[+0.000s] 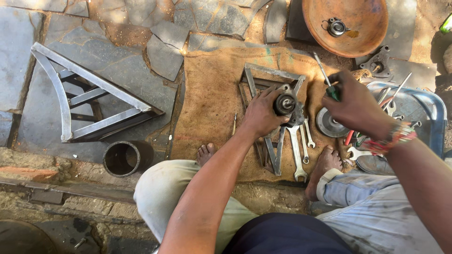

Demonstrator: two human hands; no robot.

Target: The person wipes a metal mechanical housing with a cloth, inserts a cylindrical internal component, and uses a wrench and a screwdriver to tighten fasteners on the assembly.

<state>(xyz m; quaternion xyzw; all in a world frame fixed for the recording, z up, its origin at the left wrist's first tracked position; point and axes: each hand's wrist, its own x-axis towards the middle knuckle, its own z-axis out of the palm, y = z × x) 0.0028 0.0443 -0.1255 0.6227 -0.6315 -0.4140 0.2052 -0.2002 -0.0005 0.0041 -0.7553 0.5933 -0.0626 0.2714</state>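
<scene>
A person sits barefoot on stone paving, working over a burlap mat (212, 94). The left hand (261, 115) is closed around a round metal hub (285, 104) with a dark bearing face, steadying it where it stands on a triangular steel frame (273, 82) in the middle of the mat. The right hand (355, 106) grips a screwdriver (326, 77) by its green handle, the shaft pointing up and away. The hub looks like solid steel: heavy, rigid, probably greasy and so slippery; the safest hold appears to be around its outer rim, as the left hand has it. Several spanners (297, 150) lie just beside the hub on the mat, with a flat metal disc (328, 124) under the right hand. A steel tray (423, 101) of tools sits to the right, a rusty dish (346, 23) beyond, a second triangular frame (84, 94) and a short pipe (126, 157) to the left.
</scene>
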